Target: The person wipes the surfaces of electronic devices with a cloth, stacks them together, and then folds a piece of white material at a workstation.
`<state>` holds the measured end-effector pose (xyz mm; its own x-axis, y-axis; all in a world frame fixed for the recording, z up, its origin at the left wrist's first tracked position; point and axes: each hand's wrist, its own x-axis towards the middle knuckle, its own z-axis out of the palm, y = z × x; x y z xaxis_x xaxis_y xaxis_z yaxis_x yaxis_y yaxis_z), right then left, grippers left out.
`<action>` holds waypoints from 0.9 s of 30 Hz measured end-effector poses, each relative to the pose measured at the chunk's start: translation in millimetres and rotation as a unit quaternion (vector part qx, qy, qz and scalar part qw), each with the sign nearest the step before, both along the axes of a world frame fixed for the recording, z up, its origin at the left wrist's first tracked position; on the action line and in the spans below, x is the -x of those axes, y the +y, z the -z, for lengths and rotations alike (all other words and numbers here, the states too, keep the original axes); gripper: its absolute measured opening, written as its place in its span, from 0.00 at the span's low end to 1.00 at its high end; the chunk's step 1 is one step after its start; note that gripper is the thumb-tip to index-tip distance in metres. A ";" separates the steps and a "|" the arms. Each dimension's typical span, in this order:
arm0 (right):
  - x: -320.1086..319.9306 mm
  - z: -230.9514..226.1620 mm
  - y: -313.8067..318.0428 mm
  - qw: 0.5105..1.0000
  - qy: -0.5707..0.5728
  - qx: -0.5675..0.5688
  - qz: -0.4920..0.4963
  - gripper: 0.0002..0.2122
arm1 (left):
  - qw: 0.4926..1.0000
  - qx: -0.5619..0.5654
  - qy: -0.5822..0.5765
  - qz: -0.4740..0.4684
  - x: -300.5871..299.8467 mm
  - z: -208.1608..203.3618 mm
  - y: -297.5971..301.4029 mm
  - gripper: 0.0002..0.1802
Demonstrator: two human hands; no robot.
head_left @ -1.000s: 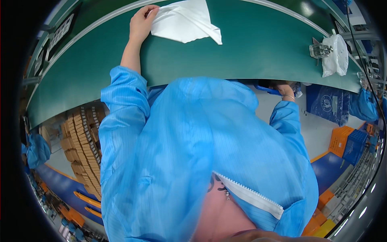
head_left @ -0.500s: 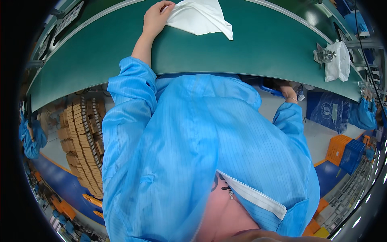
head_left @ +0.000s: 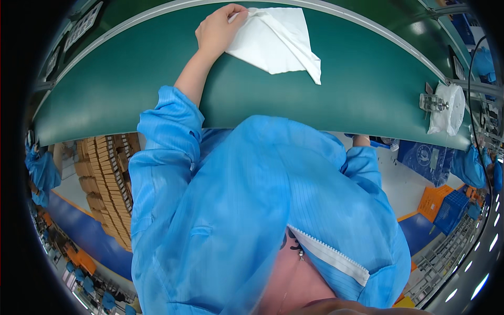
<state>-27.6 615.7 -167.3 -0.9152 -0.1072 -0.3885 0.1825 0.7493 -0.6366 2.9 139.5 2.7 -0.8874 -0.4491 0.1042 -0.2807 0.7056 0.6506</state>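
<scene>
My left hand (head_left: 220, 30) pinches the upper left corner of a white cloth (head_left: 275, 44) between thumb and fingers. The cloth lies partly folded on the green tabletop (head_left: 367, 89), with one crease running down to a pointed corner at its right. Under the table's front edge, my right hand (head_left: 362, 139) shows only around the wrist; its fingers are hidden. Nearest to it is a blue plastic bin (head_left: 380, 142), mostly covered by the tabletop. Whether it holds anything there cannot be seen.
At the table's right end stand a clear pump bottle (head_left: 433, 103) and a white plastic bag (head_left: 449, 110). Below are stacked brown cartons (head_left: 107, 184) on the left, and a bagged blue crate (head_left: 425, 160) and an orange crate (head_left: 434, 202) on the right. Other people in blue sleeves (head_left: 467, 165) work nearby.
The view has shifted, so the table shows lower and more of the cloth is seen. My left hand still grips the cloth. My right hand has gone further beneath the tabletop.
</scene>
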 end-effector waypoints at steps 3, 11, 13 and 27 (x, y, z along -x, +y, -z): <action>-28.0 -14.0 0.4 0.999 0.034 -0.004 -0.007 0.14 | 0.999 -0.010 0.023 0.042 11.9 0.2 -4.7 0.19; -120.3 -176.9 -42.2 0.901 -0.157 -0.177 -0.363 0.11 | 0.993 0.000 0.029 0.112 45.3 -2.6 -3.8 0.17; -101.3 -255.6 -89.1 0.889 -0.179 -0.088 -0.412 0.07 | 0.991 -0.006 0.041 0.124 41.5 -5.6 -3.5 0.16; 92.1 -182.7 -253.4 0.899 0.352 0.092 -0.244 0.07 | 0.941 -0.267 0.177 0.111 31.6 -14.3 -34.8 0.09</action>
